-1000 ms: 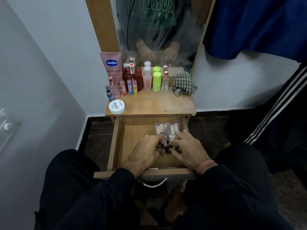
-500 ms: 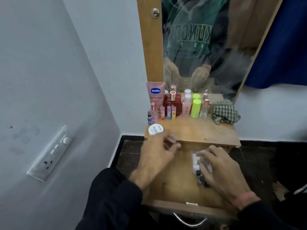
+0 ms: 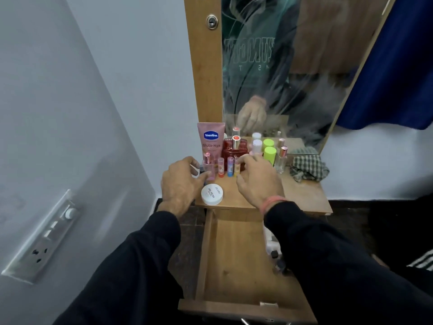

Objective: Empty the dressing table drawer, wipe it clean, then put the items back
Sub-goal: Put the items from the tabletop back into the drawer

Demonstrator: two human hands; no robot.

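Note:
The wooden drawer (image 3: 234, 259) is pulled out below the dressing table top (image 3: 302, 195); its floor is mostly bare. A few white tubes (image 3: 268, 235) and small dark bottles (image 3: 275, 254) lie at its right side, largely hidden by my right sleeve. Both hands are up on the table top. My left hand (image 3: 180, 181) has its fingers spread around a small pink perfume bottle (image 3: 208, 167). My right hand (image 3: 257, 181) reaches with parted fingers to the row of lip balms (image 3: 230, 167). Neither hand clearly grips anything.
A white round jar (image 3: 212, 194) sits at the table's front left. Behind stand a pink Vaseline tube (image 3: 210, 139), a red bottle (image 3: 235, 151), green-capped bottles (image 3: 269, 156) and a checked cloth (image 3: 307, 168). A mirror (image 3: 281, 66) rises behind; a switch panel (image 3: 42, 238) is on the left wall.
Both hands left the small bottles in the drawer and rose to the items on the table top. The camera tilted up and to the left.

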